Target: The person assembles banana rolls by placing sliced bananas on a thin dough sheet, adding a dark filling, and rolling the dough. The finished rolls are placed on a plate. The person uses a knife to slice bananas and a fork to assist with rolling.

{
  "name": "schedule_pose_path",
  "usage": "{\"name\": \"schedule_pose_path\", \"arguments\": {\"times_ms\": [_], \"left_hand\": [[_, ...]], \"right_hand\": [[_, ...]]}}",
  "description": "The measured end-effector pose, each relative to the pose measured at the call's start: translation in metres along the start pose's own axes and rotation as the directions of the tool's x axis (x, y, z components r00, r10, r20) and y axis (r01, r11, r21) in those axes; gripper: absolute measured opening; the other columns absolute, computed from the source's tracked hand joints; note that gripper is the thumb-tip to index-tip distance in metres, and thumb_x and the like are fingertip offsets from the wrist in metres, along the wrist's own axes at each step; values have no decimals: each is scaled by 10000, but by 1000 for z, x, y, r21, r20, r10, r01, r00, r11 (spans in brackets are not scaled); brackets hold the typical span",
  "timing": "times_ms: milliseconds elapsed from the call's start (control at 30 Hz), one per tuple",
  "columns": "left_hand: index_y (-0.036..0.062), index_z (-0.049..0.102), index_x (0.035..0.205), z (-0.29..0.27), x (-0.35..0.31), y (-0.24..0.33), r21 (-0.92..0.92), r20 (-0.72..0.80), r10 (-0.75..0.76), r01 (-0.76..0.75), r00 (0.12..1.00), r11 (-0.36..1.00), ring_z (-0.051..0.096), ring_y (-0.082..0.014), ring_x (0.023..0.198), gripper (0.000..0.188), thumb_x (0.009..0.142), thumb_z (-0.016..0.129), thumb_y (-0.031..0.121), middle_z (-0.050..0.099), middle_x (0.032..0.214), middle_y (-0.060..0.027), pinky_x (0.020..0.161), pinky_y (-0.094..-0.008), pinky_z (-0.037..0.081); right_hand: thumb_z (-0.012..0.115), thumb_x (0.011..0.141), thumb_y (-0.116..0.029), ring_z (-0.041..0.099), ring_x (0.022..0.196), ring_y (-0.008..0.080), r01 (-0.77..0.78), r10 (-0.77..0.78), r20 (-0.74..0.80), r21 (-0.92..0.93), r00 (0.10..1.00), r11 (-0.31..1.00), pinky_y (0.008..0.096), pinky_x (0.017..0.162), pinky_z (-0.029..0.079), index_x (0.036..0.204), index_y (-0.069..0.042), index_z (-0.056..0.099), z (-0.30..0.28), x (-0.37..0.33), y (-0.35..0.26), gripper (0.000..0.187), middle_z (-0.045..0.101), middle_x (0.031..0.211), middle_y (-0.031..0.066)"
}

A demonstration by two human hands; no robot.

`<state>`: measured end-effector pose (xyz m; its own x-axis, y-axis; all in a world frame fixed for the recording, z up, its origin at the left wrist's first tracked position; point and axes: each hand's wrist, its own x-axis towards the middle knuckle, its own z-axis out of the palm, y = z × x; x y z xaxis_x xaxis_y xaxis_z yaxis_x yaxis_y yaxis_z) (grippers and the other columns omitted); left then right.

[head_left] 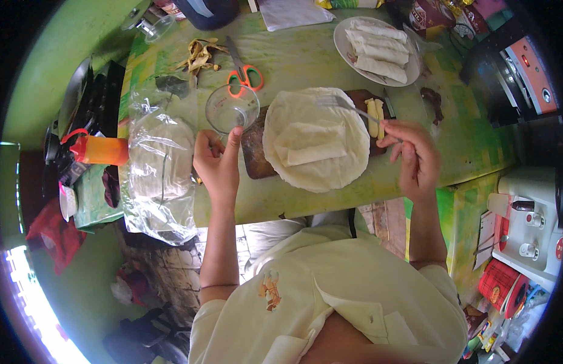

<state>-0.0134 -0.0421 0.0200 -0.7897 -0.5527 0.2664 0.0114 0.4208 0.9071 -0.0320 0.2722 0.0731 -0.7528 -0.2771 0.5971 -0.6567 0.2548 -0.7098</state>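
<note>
My left hand (218, 162) grips a small clear glass bowl (216, 115) by its near rim, thumb up. Between the fingers of my right hand (416, 156) is a fork (358, 111), its tines over the far edge of a round, pale wrapper sheet (287, 115). A partly rolled wrapper (318, 151) lies on the near half of that round sheet. Under it shows a dark wooden cutting board (255, 148). Pale yellow banana-like strips (372, 121) rest at the board's right end, close to my right hand, with a knife (389, 103) beside them.
A white plate (348, 57) of rolled wrappers stands at the far right. Orange-handled scissors (245, 77) and peels (199, 56) lie beyond the bowl. To the left are a plastic bag of wrappers (160, 164) and an orange bottle (102, 150). The table edge is near my waist.
</note>
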Motion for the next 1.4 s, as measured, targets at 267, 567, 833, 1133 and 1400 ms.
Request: {"name": "schedule_pose_path", "arguments": {"times_ms": [267,567,833,1133,1400], "left_hand": [[94,416,716,0,10,16,-269,162,-56,99,985,958,239,-31,614,463,842,814,294,287,654,96,520,-237,192],[101,457,714,-1,35,-6,-302,171,-288,328,942,895,259,-33,603,451,886,752,396,328,655,87,518,-238,202],[113,490,747,9,49,-21,-435,16,-387,354,922,828,301,-39,567,417,879,756,405,368,651,69,506,-228,246],[6,525,990,14,61,-15,-378,11,-380,356,925,855,477,-123,758,481,927,675,458,484,917,-51,684,-273,466],[-39,441,1318,6,9,5,183,-178,269,-236,947,954,566,-277,1048,615,879,736,274,519,1244,-176,879,-401,488]], "right_hand": [[393,1063,-183,664,793,146,-123,88,119,331,989,935,236,598,480,1239,2,562,67,70,-10,306,653,1171,151],[475,1022,-131,585,1030,152,-22,11,135,78,991,997,289,797,452,1363,-32,476,76,66,4,355,561,1215,115],[564,951,-58,606,998,177,-203,228,217,-133,949,970,293,796,467,1120,-44,630,30,17,31,181,633,1094,71],[700,807,-85,589,1022,305,7,76,350,-230,934,973,416,847,456,1019,-63,641,50,-15,30,220,631,1067,92],[760,767,-88,630,946,234,106,15,336,-340,942,934,368,786,452,1048,-98,675,57,-22,49,294,672,1034,38]]}}
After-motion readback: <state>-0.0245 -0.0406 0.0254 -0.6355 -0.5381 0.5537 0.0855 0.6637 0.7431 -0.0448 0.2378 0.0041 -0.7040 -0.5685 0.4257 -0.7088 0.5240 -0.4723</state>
